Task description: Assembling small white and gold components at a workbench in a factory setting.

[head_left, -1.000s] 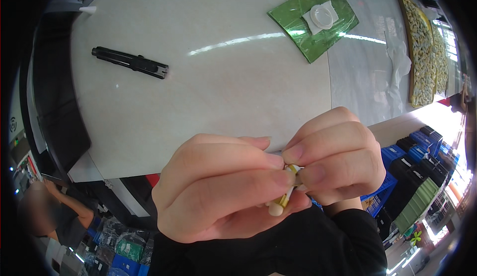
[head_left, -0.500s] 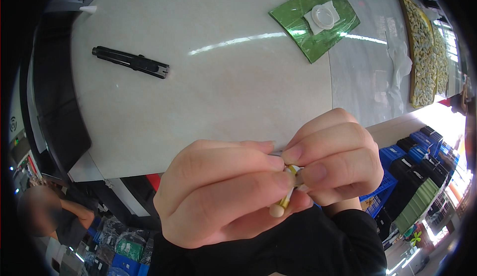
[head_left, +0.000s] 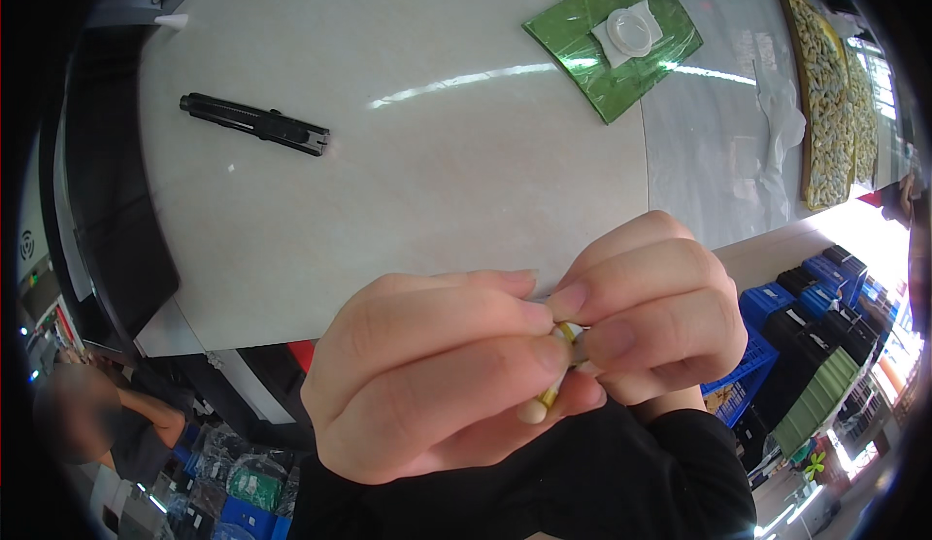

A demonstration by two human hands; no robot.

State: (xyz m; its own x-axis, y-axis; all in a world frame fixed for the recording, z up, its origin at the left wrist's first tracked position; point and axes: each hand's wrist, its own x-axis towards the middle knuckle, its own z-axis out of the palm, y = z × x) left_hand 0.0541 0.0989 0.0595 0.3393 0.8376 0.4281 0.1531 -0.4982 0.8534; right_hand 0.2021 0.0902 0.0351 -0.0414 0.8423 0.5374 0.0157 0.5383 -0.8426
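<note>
Close in front of my body, my left hand is closed in a pinch round a small gold-and-cream piece. Its rounded cream end sticks out below the left fingertips. Against the same piece, from the other side, press the thumb and forefinger of my right hand, also closed. A small white and greyish bit shows in the gap between the two thumbs. The fingers cover most of the piece, so its full shape is hidden.
On the pale table lies a black box-cutter-like tool, at left. Far right, a green wrapped sheet bears a round clear lid-like item. Beyond are a tray of small pieces and stacked blue crates. A person is at lower left.
The cream end of the piece has shifted slightly left and up, and a bit less of it shows below my fingers. Both hands keep their pinch, nearly still.
</note>
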